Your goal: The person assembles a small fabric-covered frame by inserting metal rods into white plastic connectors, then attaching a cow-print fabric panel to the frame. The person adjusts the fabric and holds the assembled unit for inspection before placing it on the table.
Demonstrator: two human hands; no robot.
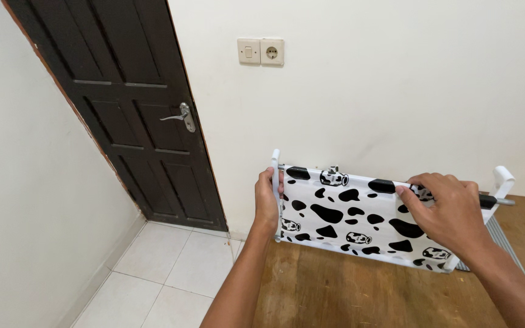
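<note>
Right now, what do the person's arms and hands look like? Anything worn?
Both forearms are bare up to the frame edge: no sleeves in view. The left hand and right hand carry no gloves, and no rings, watch or bands show on the visible sides. No markings are visible.

Wooden table w/ cow-print fabric rack standing on it.

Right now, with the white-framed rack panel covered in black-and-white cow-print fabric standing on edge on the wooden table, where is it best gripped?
Probably by the white end bracket on the left, where the left hand wraps it from outside, and by the upper metal rod, pinched from above like the right hand. The rigid parts give purchase; the cow-print fabric would only flex.
</note>
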